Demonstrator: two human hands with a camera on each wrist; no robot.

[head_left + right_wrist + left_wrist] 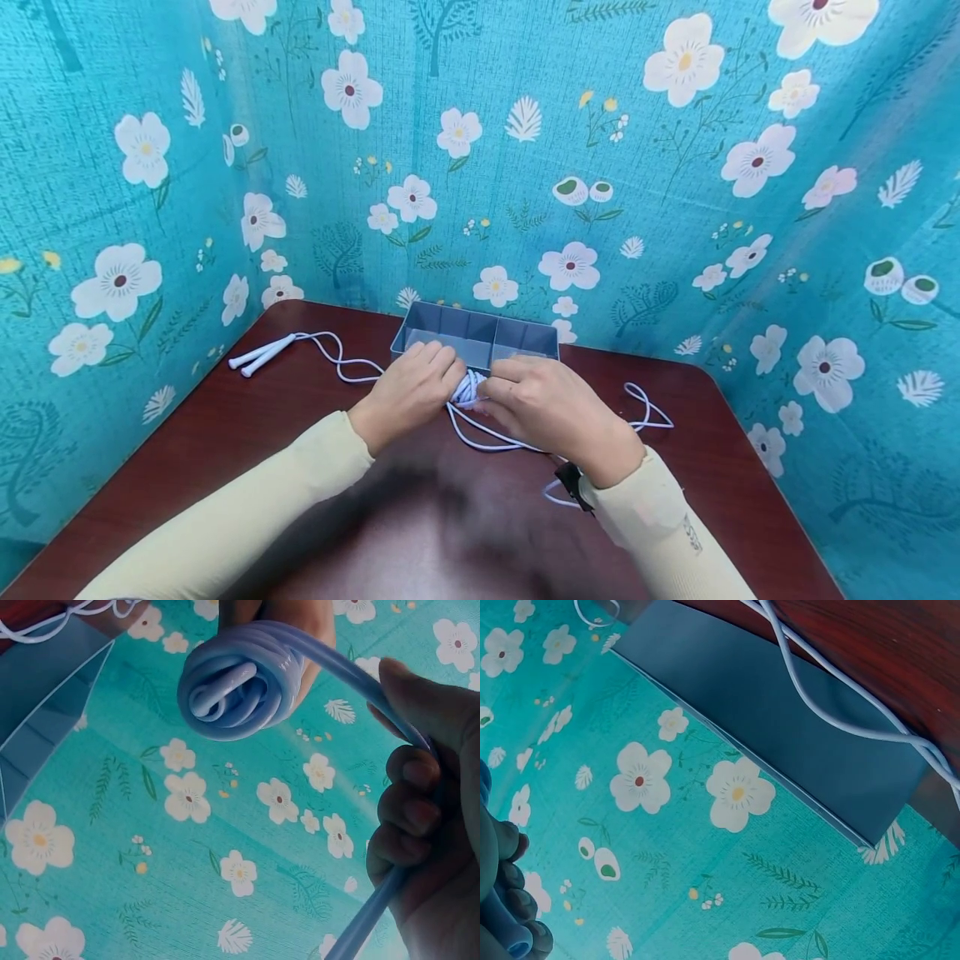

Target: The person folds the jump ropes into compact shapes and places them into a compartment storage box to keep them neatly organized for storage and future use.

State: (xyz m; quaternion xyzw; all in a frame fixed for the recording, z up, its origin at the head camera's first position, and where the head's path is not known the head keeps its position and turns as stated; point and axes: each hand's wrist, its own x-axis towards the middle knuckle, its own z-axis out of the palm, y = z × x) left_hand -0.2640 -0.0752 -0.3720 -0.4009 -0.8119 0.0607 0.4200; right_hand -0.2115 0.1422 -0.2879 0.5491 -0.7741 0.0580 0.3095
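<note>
gripping cord (pixel 337 664), right hand (pixel 450 847) curled

At the left edge of your left wrist view, the fingers of your left hand (pixel 516 889) curl round a blue length (pixel 504 928), one rounded end poking out beneath them. A grey-blue box (pixel 720 686) slants across the upper part, and two strands of pale cord (pixel 870 735) pass in front of it, crossing near the right edge. You see dark red worktop (pixel 907 652) at top right, turquoise flowered cloth (pixel 675 859) below, and a thin pale loop (pixel 594 624) top left.
</note>
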